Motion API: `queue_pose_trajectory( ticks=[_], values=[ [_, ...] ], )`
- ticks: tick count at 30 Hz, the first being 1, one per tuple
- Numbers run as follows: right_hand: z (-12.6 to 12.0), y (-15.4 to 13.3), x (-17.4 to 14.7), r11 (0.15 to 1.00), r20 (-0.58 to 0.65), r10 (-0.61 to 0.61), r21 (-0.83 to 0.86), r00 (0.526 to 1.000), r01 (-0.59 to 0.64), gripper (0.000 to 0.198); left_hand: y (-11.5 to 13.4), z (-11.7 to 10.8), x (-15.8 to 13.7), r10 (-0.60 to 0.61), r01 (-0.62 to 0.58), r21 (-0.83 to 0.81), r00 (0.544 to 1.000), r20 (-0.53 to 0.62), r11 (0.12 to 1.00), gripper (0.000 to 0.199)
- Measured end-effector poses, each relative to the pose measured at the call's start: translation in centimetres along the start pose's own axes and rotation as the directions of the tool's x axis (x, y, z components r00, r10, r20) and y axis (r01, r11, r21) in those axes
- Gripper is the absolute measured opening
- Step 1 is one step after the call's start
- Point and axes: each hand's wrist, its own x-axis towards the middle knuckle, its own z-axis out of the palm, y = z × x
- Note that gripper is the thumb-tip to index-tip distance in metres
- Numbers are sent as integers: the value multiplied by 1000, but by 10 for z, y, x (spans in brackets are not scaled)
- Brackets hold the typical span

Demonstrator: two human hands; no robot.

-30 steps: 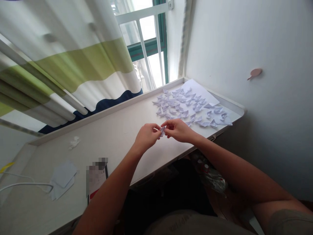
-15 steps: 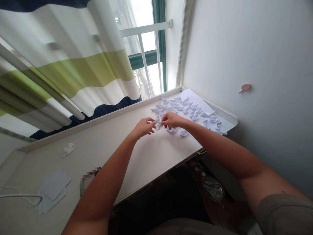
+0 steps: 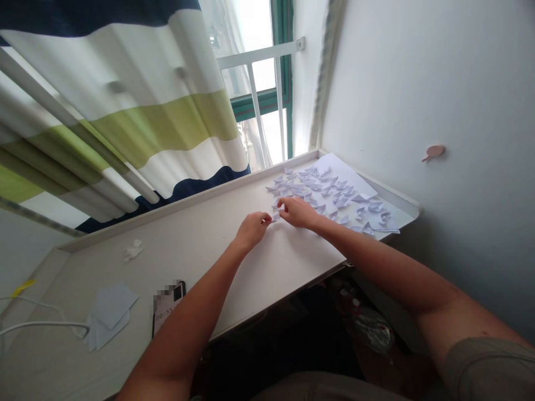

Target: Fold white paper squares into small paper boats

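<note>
A small folded white paper boat [image 3: 275, 218] sits between my two hands, low over the white desk [image 3: 209, 256]. The fingertips of my left hand [image 3: 254, 228] are pinched together at its left end. My right hand [image 3: 298, 213] is just to its right, with the index finger bent and a small gap between it and the thumb; whether it touches the boat is hard to tell. Many similar folded paper boats [image 3: 311, 179] spread beyond and to the right of my hands, some on a white sheet of paper [image 3: 349, 175].
Loose paper pieces [image 3: 111, 312] lie at the desk's left, near a white cable [image 3: 45, 324]. A phone [image 3: 169, 306] lies partly behind my left forearm, and a crumpled tissue [image 3: 133, 250] is farther back. A raised rim [image 3: 175, 207] borders the desk below the curtain [image 3: 167, 122].
My left fingers, spread before, have drawn together at the boat. My right hand's pinch has loosened and its index finger has lifted. The view has shifted slightly left.
</note>
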Motion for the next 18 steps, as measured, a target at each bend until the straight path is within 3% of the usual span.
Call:
queue_pose_trajectory(
  ticks=[6,18],
  values=[
    [13,0,-19,968,150,-128,-198,980,157,37,-4,8,2,32,-32,32,999,19,999,23],
    [11,4,-1,932,233,-106,-315,967,178,38,-5,14,12,77,-80,29,993,92,996,31]
  ],
)
